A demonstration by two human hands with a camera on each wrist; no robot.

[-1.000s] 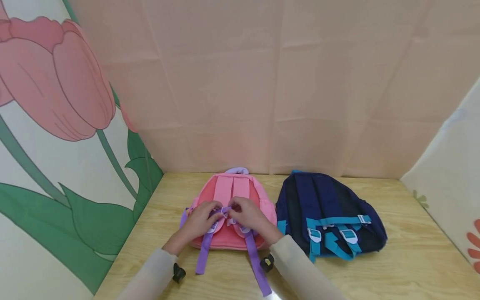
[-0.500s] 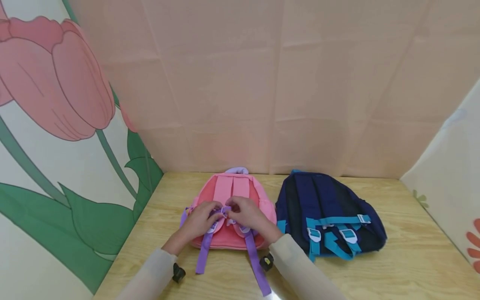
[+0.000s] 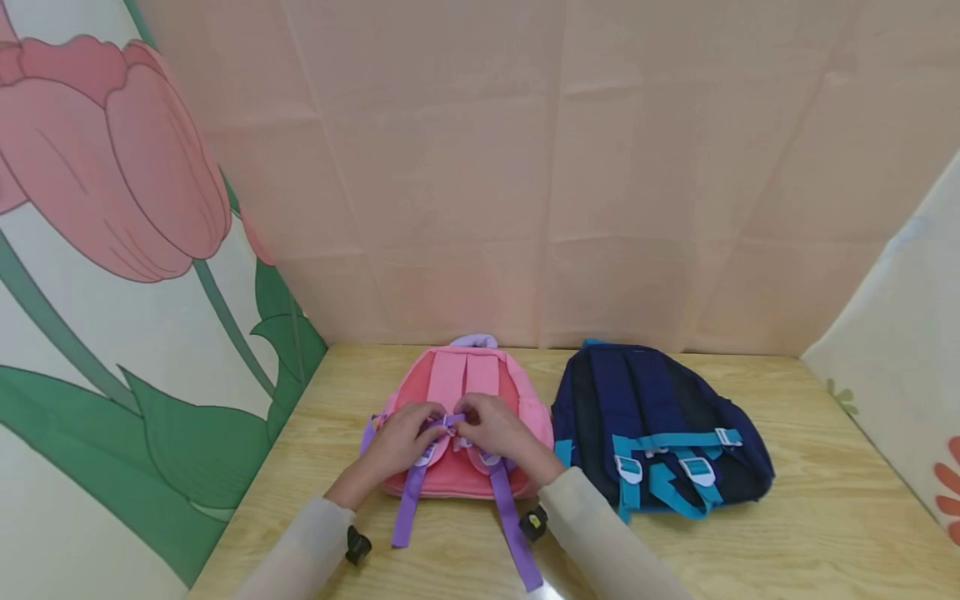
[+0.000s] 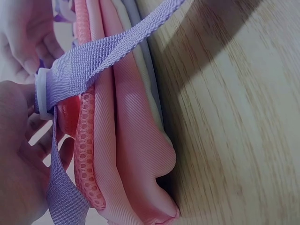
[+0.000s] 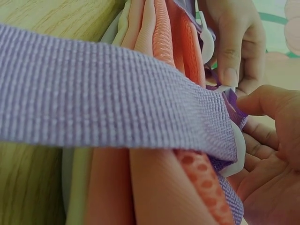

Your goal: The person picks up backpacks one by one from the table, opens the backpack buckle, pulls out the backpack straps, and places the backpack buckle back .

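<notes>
A pink backpack (image 3: 517,375) lies on the wooden table with its shoulder-strap side up. Over its middle, my left hand (image 3: 401,437) and right hand (image 3: 491,425) meet at a short purple strap (image 3: 453,418). Thumb and fingers of each hand pinch it from opposite sides. In the right wrist view a small white piece (image 5: 227,88) shows on this strap by the fingertips. White buckles sit below the hands, one of them (image 4: 42,93) large in the left wrist view. Two purple webbing tails, one left (image 3: 407,508) and one right (image 3: 513,525), hang over the pack's lower edge.
Close on the right lies a navy backpack (image 3: 637,383) with turquoise straps (image 3: 675,442) and white buckles. A pinkish cloth backdrop (image 3: 525,167) stands behind the table (image 3: 840,500). At the left is a panel with a printed tulip (image 3: 112,158).
</notes>
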